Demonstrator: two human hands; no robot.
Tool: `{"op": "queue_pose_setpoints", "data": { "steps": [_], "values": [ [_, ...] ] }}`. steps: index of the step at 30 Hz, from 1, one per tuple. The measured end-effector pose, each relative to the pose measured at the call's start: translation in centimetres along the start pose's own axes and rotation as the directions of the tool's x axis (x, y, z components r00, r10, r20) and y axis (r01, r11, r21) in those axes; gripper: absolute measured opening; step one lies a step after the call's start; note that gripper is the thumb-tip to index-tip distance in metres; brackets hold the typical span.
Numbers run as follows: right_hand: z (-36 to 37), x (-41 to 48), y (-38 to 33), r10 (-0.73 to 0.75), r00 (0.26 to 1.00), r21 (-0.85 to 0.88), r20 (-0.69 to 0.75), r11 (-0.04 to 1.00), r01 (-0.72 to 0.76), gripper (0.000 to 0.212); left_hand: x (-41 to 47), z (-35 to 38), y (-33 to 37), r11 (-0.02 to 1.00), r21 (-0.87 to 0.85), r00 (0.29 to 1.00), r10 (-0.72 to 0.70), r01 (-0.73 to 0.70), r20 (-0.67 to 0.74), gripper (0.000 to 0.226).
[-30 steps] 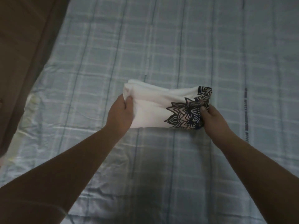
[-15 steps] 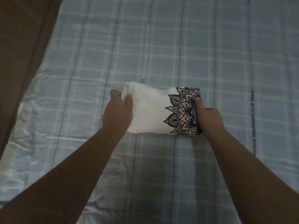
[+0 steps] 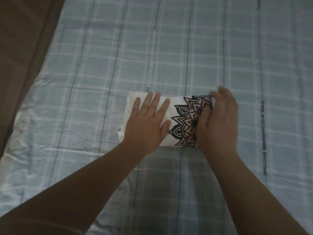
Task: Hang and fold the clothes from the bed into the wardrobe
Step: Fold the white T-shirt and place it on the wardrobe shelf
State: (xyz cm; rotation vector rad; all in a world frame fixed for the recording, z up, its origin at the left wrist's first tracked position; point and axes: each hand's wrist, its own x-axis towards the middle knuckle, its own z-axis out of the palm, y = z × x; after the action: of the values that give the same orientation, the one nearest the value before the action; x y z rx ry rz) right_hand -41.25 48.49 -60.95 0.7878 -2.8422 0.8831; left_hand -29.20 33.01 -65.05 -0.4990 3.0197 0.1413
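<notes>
The folded white garment lay on the bed as a compact bundle, with a dark mandala print on its right half. The left hand rested flat on the left half of the garment, its fingers straight and spread, gripping nothing. The right hand covered the right end of the garment. It was blurred, but its fingers seemed relaxed and laid over the print, not closed around the cloth.

The garment looked light and soft, so I judge it would sag and lose its folds if lifted by one corner. It seemed better to slide both hands under its two short ends and carry it flat.

Around the garment only the checked sheet showed, which gave the hands room on every side. Well to the left of the garment the bed ended at a brown surface. The wardrobe was not in view.
</notes>
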Motion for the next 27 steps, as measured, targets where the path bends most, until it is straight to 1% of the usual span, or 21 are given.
{"op": "queue_pose_setpoints", "data": {
  "steps": [1, 2, 3, 4, 5, 6, 10, 15, 17, 18, 19, 20, 21, 22, 23, 24, 25, 26, 27],
  "values": [
    [0.4, -0.3, -0.5, -0.184, 0.98, -0.045, 0.071, 0.981, 0.187, 0.043, 0.0, 0.3, 0.1, 1.0, -0.011, 1.0, -0.014, 0.014, -0.004, 0.063],
    [1.0, -0.5, -0.7, -0.282, 0.938, -0.1, 0.203, 0.947, 0.306, 0.048, 0.1, 0.5, 0.1, 0.999, -0.023, 0.999, -0.031, 0.031, -0.009, 0.064],
    [1.6, -0.7, -0.5, -0.288, 0.892, -0.169, 0.349, 0.917, 0.362, 0.054, 0.0, 0.8, 0.1, 0.998, -0.033, 0.999, -0.048, 0.047, -0.011, 0.066],
    [2.1, -0.9, -0.2, -0.235, 0.853, -0.238, 0.465, 0.895, 0.377, 0.06, -0.1, 1.0, 0.1, 0.997, -0.039, 0.998, -0.061, 0.061, -0.007, 0.068],
    [2.7, -1.0, 0.5, -0.176, 0.829, -0.284, 0.531, 0.885, 0.37, 0.065, -0.1, 1.2, 0.0, 0.996, -0.041, 0.997, -0.073, 0.073, 0.0, 0.069],
    [3.3, -1.1, 1.2, -0.147, 0.82, -0.299, 0.553, 0.884, 0.36, 0.067, -0.2, 1.4, 0.0, 0.995, -0.043, 0.996, -0.086, 0.086, 0.005, 0.07],
    [5.0, -0.7, 2.6, -0.155, 0.827, -0.249, 0.54, 0.91, 0.333, 0.068, -0.1, 1.9, 0.0, 0.991, -0.055, 0.992, -0.116, 0.118, 0.045, 0.071],
    [5.0, -0.7, 2.6, -0.154, 0.824, -0.225, 0.545, 0.92, 0.321, 0.068, 0.0, 1.1, 0.0, 0.989, -0.071, 0.986, -0.117, 0.126, 0.122, 0.072],
    [4.4, -0.3, 2.3, -0.165, 0.819, -0.184, 0.549, 0.932, 0.311, 0.067, 0.0, 0.2, 0.0, 0.989, -0.102, 0.986, -0.097, 0.112, 0.138, 0.074],
    [4.0, -0.1, 2.2, -0.175, 0.825, -0.11, 0.538, 0.955, 0.275, 0.064, 0.1, -0.4, -0.2, 0.979, -0.173, 0.988, -0.092, 0.112, 0.121, 0.074],
    [3.3, 0.1, 1.9, -0.173, 0.847, 0.024, 0.502, 0.982, 0.187, 0.058, 0.0, -1.1, -0.5, 0.947, -0.298, 0.992, -0.104, 0.122, 0.078, 0.072],
    [2.5, 0.1, 1.7, -0.15, 0.888, 0.194, 0.434, 0.978, 0.07, 0.051, -0.2, -1.9, -1.0, 0.893, -0.432, 0.99, -0.138, 0.122, -0.004, 0.066],
    [1.7, 0.0, 1.7, -0.094, 0.938, 0.335, 0.334, 0.942, -0.025, 0.046, -0.6, -2.6, -1.5, 0.849, -0.52, 0.974, -0.186, 0.093, -0.13, 0.058],
    [0.9, -0.1, 1.9, -0.009, 0.975, 0.414, 0.224, 0.906, -0.087, 0.043, -1.3, -2.9, -2.1, 0.841, -0.537, 0.931, -0.251, 0.073, -0.266, 0.05],
    [0.3, -0.4, 2.0, 0.086, 0.988, 0.439, 0.126, 0.889, -0.133, 0.04, -2.1, -3.1, -2.6, 0.842, -0.529, 0.878, -0.328, 0.105, -0.349, 0.045],
    [-0.3, -0.7, 2.3, 0.185, 0.981, 0.435, 0.056, 0.88, -0.191, 0.036, -2.9, -3.0, -3.1, 0.818, -0.54, 0.826, -0.435, 0.197, -0.358, 0.043],
    [-0.6, -0.9, 2.5, 0.287, 0.957, 0.414, 0.029, 0.868, -0.273, 0.034, -3.6, -3.0, -3.4, 0.744, -0.576, 0.774, -0.568, 0.337, -0.281, 0.045],
    [-0.7, -1.0, 2.6, 0.381, 0.923, 0.383, 0.052, 0.846, -0.371, 0.035, -3.9, -2.9, -3.7, 0.613, -0.613, 0.712, -0.693, 0.498, -0.114, 0.051],
    [-0.5, -0.9, 2.9, 0.462, 0.879, 0.333, 0.119, 0.815, -0.474, 0.042, -3.8, -2.7, -4.0, 0.448, -0.621, 0.633, -0.768, 0.643, 0.102, 0.061]
  ]
}}
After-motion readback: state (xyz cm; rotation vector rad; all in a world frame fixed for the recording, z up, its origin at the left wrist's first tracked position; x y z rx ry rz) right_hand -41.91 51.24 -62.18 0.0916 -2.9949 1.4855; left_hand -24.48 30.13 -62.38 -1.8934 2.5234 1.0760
